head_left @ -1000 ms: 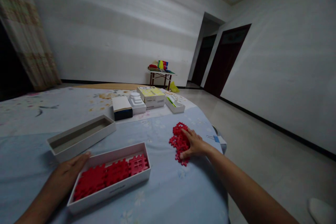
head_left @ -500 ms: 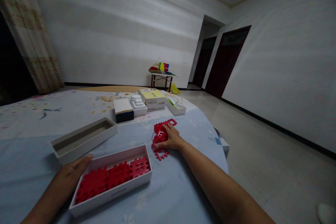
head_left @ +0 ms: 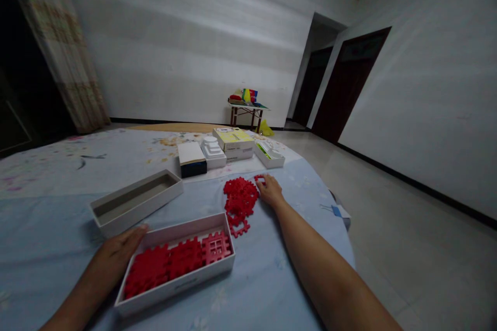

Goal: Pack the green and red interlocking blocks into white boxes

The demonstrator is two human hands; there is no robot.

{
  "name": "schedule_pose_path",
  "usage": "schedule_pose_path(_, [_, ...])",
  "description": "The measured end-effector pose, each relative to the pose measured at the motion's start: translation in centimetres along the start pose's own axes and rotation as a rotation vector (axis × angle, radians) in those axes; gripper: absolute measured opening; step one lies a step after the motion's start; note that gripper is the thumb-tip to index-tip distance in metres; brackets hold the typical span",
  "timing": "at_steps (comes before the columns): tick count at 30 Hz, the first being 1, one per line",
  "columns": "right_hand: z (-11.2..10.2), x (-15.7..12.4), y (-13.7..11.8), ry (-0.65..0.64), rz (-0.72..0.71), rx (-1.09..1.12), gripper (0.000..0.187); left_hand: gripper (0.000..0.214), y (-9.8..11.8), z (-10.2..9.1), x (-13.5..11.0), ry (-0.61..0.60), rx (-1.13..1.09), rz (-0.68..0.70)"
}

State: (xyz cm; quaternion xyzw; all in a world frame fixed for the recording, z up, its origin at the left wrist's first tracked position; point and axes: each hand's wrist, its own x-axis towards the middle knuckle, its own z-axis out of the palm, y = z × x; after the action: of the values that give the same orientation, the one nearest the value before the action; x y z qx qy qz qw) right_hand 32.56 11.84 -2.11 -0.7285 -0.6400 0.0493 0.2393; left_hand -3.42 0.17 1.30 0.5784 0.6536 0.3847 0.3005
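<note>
A white box [head_left: 174, 286] in front of me holds red toothed plastic building pieces [head_left: 185, 258], one with a window pattern. My left hand [head_left: 121, 249] rests along the left end of this box, fingers stretched out against its outer wall, thumb hidden. More red pieces lie in a loose pile [head_left: 239, 199] on the tablecloth, right of the box. Just beyond the pile's right side, my right hand [head_left: 271, 190] has its fingers closed on a red toothed frame piece [head_left: 259, 178], partly covered by the fingertips.
A grey-white box lid [head_left: 135, 204] lies behind the box, its hollow side up. Further back stand a dark box [head_left: 193, 165], white stacked shapes [head_left: 213, 150], a yellow-white box [head_left: 235, 142] and a white tray [head_left: 272, 158]. A blue clip [head_left: 336, 211] sits at the table's right edge.
My right hand has moved off the top of the pile to the right, with a red frame piece now apart from the others. My left hand stays at the box; the view has shifted slightly.
</note>
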Motion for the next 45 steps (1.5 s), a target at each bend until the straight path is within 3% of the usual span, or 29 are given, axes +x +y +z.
schedule_pose_path(4, [0.0,0.0,0.5,-0.05,-0.062,-0.019,0.029,0.05,-0.3,0.0,0.1,-0.002,0.025,0.009])
schedule_pose_path(11, [-2.0,-0.5,2.0,-0.096,-0.111,-0.034,0.025,0.051,-0.6,0.0,0.1,-0.063,0.006,0.005])
schedule_pose_path(16, [-2.9,-1.2,3.5,-0.056,-0.085,-0.042,0.028,0.049,0.4,-0.2,-0.1,-0.027,0.009,-0.028])
schedule_pose_path(21, [-2.9,-1.6,3.8,0.005,-0.065,-0.021,0.026,0.05,-0.8,-0.2,0.5,-0.015,0.017,-0.08])
schedule_pose_path(25, [-3.6,-1.8,2.6,0.069,-0.208,0.239,0.035,0.05,-1.8,-0.2,1.0,-0.044,0.029,-0.077])
schedule_pose_path(29, [-5.1,-3.3,-0.4,-0.023,-0.443,0.437,0.045,0.055,-1.7,-0.3,0.8,-0.039,0.033,-0.085])
schedule_pose_path(35, [-5.6,-6.6,-4.4,-0.178,-0.732,0.263,0.053,0.056,0.0,-0.2,-0.1,-0.069,0.022,-0.124])
schedule_pose_path(39, [-4.9,-7.4,-4.8,-0.236,-0.749,0.095,0.054,0.049,0.9,-0.3,-0.4,-0.056,0.018,-0.071])
schedule_pose_path(45, [-4.1,-7.7,-5.4,-0.195,-0.716,-0.008,0.059,0.045,0.7,-0.2,-0.5,-0.037,0.014,-0.036])
